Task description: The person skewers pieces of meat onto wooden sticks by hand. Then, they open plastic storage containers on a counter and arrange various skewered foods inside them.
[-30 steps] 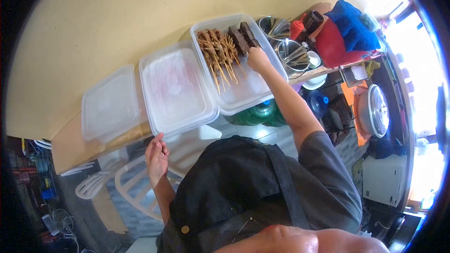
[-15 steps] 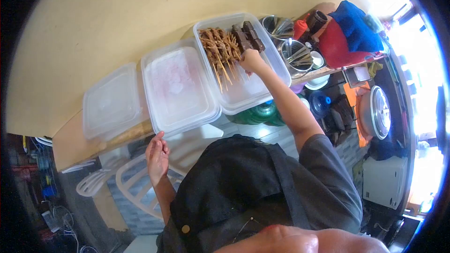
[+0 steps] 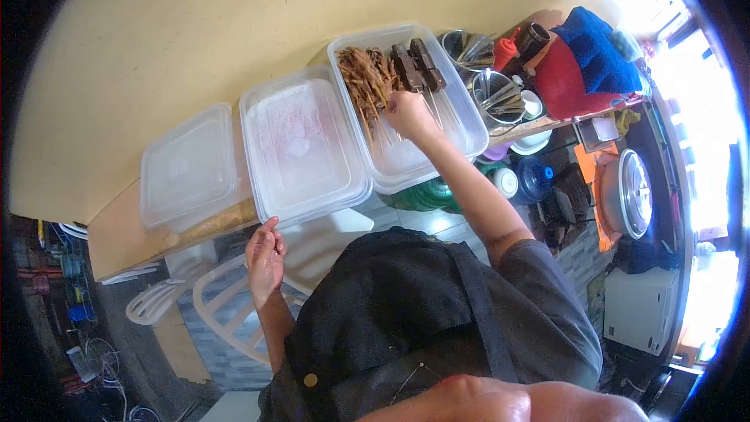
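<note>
My right hand (image 3: 410, 115) is closed at the right edge of a pile of brown meat skewers (image 3: 364, 82), over their sticks. Its fingertips are partly hidden, and how many skewers it grips I cannot tell. Beside the pile lie a few skewers of dark, blocky pieces (image 3: 416, 66), their thin sticks pointing towards me. Both kinds rest in a clear plastic tub (image 3: 471, 121). My left hand (image 3: 266, 259) holds nothing, its fingers apart and loosely bent, with a fingertip close to the front left corner of a second plastic tub (image 3: 305, 148).
A clear lid (image 3: 190, 164) lies at the left of the shelf. Metal cups with utensils (image 3: 498, 98), a red bottle (image 3: 505, 51) and a blue cloth (image 3: 594, 47) stand to the right. Below are a white chair (image 3: 226, 305), a large blue bottle (image 3: 535, 176) and a lidded pot (image 3: 629, 191).
My right hand has moved slightly left and towards me, uncovering the sticks of the dark skewers. The brown skewers nearby have shifted. My left hand stays almost in place.
</note>
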`<act>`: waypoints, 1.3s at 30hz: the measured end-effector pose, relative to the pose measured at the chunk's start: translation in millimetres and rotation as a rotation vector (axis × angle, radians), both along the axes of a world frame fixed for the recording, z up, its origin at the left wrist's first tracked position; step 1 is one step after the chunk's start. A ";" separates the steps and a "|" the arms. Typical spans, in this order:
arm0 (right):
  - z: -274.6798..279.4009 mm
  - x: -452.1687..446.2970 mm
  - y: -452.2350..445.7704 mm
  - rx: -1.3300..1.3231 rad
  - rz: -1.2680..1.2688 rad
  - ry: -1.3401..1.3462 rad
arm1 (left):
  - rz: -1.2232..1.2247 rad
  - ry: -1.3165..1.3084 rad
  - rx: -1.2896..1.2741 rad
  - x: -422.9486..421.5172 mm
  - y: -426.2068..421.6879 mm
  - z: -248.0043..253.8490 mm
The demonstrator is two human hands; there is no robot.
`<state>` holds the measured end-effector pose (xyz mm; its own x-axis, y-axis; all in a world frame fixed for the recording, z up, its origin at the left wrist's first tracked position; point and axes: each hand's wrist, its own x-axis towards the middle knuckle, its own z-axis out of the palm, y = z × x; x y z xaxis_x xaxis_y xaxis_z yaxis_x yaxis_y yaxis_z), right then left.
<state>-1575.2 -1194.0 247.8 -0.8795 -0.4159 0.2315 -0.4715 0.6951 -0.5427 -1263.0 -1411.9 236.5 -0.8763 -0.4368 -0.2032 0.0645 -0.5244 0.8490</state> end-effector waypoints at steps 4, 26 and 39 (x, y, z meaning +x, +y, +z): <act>-13.1 4.9 -19.6 0.050 -0.046 -0.103 | -0.017 0.024 0.003 0.1 -0.2 1.1; -7.7 -32.0 29.4 0.307 -0.009 -0.269 | -0.027 0.051 -0.023 2.5 -2.2 -5.1; -29.3 -36.6 11.6 0.455 0.078 -0.089 | -0.042 0.037 -0.005 -1.6 0.0 -5.5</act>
<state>-1611.8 -1182.3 218.5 -0.8496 -0.5234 -0.0645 -0.4974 0.8359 -0.2319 -1264.6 -1411.9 231.0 -0.9006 -0.4007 -0.1685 0.0740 -0.5232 0.8490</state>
